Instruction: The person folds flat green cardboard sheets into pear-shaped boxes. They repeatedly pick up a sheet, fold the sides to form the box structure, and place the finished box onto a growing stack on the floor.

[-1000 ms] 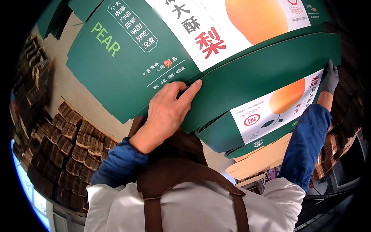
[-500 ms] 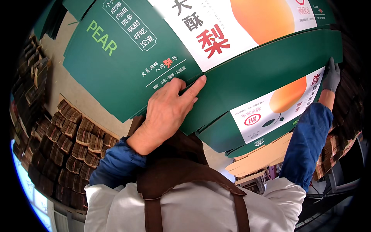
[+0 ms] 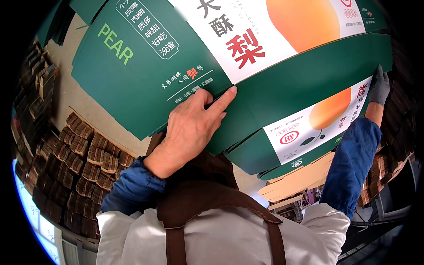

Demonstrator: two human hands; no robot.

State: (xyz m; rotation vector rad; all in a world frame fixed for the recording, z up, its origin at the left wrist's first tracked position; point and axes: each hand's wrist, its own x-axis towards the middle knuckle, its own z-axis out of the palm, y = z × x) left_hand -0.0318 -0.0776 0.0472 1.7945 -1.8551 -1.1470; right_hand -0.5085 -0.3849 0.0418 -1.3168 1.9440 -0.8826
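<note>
A large green pear carton (image 3: 145, 84) of printed cardboard, with white panels and orange pear pictures, spreads before me, its side panel (image 3: 282, 97) angled along a fold line. My left hand (image 3: 190, 121), bare, presses on the carton near the fold's left corner. Its index finger stretches to the crease while the other fingers bend; the thumb is partly hidden. At the far right end my right hand (image 3: 380, 88), in a grey glove, grips the carton's edge. Several of its fingers are out of sight behind the board.
Stacks of brown folded cardboard (image 3: 92, 154) stand on the floor to the left, and more (image 3: 380, 176) lie at the right. Plain tan cardboard (image 3: 296, 179) shows below the carton. My brown apron (image 3: 203, 198) is close to its near edge.
The carton has shifted very slightly, its printed front edging right and down. Both hands keep almost the same places on it.
</note>
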